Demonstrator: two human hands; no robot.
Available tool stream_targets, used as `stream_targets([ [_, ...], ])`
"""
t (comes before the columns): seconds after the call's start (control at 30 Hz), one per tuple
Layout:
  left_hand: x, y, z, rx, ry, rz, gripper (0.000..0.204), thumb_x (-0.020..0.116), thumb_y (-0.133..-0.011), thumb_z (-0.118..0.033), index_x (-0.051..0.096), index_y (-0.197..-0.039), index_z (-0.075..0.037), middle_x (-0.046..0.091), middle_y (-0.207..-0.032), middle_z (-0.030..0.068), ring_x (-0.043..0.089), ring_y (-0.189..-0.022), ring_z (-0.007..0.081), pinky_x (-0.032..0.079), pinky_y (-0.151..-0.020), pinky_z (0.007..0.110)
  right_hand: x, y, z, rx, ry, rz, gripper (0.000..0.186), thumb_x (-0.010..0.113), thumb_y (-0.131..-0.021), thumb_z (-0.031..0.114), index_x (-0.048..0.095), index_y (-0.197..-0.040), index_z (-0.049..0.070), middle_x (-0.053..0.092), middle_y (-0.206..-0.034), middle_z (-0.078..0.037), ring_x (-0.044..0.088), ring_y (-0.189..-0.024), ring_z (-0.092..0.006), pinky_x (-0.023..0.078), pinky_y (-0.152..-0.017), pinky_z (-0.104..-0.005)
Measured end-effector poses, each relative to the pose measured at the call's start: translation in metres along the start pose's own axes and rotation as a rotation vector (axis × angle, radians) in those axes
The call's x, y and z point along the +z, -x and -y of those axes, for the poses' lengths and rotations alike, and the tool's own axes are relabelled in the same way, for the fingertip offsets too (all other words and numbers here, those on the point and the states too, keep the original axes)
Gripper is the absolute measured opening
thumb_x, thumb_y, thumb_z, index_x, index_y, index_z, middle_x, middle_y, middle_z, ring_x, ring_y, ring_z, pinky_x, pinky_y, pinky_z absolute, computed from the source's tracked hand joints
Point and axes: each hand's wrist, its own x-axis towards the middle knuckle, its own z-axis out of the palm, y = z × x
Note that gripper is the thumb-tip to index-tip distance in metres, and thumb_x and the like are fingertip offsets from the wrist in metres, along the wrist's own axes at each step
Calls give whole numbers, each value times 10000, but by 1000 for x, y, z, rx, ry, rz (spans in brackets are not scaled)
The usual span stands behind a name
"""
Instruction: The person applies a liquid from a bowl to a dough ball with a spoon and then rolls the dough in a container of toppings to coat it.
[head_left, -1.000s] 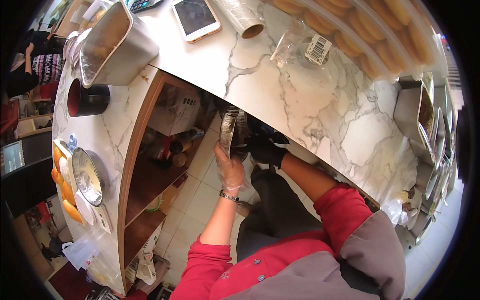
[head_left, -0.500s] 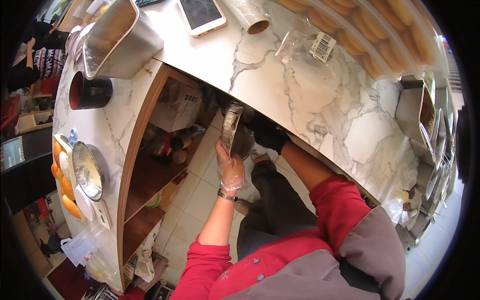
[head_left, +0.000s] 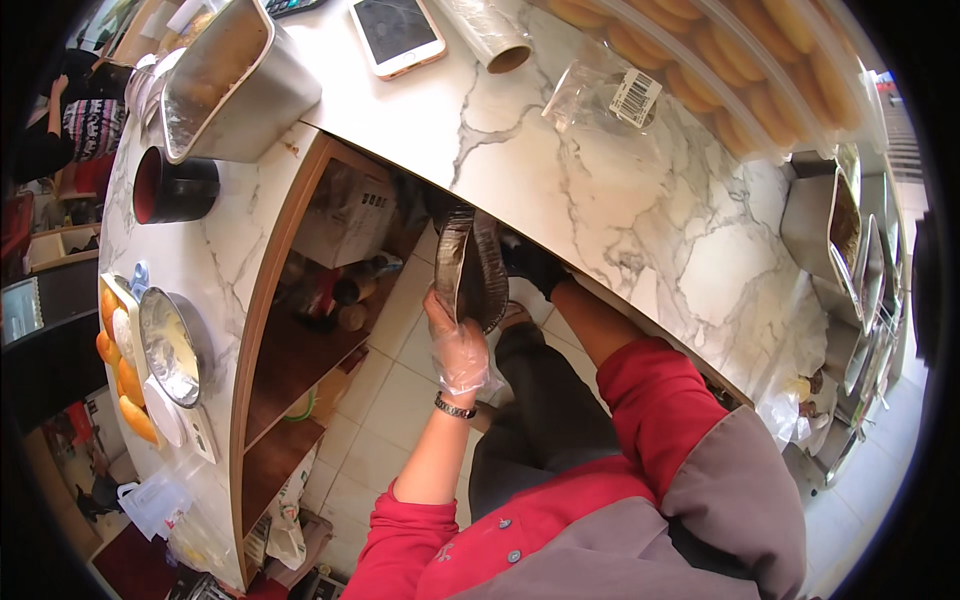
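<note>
My left hand (head_left: 460, 352), in a clear plastic glove, grips the lower edge of a silver foil tray (head_left: 452, 265) tilted on its side below the counter's edge. A second crinkled foil wall (head_left: 490, 275) shows just right of it; whether it belongs to the same tray or to another, I cannot tell. My right hand (head_left: 535, 270), in a black glove, is beside that foil, half under the counter edge. Shadow and the foil hide its fingers.
Around me runs a marble-patterned counter (head_left: 610, 220) with an open shelf (head_left: 300, 350) beneath its left part. On it are a phone (head_left: 397, 35), a film roll (head_left: 490, 40), a clear bag (head_left: 605, 95), packed bread rolls (head_left: 710, 60), a metal bin (head_left: 225, 95), a black cup (head_left: 177, 187) and a bowl (head_left: 172, 348).
The foil opening has turned further into view, and the two foil walls stand wider apart. My right hand has slipped slightly left and is more hidden. The view has shifted a little.
</note>
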Motion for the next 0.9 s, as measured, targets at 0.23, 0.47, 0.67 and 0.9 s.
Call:
stream_targets([
  [0.23,-12,14,12,-33,-34,-110,565,366,-704,100,272,-1253,5,454,-1168,181,471,-1069,269,331,-949,316,8,17,-10,-58,-133,-111,243,583,-767,70,576,-1009,56,579,-957,-90,558,-929,-227,447,-802,-334],
  [0.47,-94,64,41,-633,696,-408,313,536,-754,-14,437,-1045,-70,507,-1017,104,574,-879,250,547,-621,396,-25,60,64,-132,199,-266,217,554,-748,40,606,-958,37,617,-948,-116,572,-914,-240,441,-799,-317],
  [0.67,-127,102,35,-583,746,-620,262,528,-750,-1,472,-1004,-32,539,-930,100,597,-816,268,559,-633,421,-10,86,225,22,-761,-71,201,522,-772,18,586,-962,6,586,-927,-15,530,-867,-93,414,-781,-237],
  [0.9,-142,122,-20,-340,1007,-445,349,430,-766,-6,427,-1105,77,536,-979,174,601,-808,298,557,-662,468,14,76,250,-555,351,116,213,546,-721,-27,618,-911,36,589,-912,-117,578,-830,-281,471,-718,-320],
])
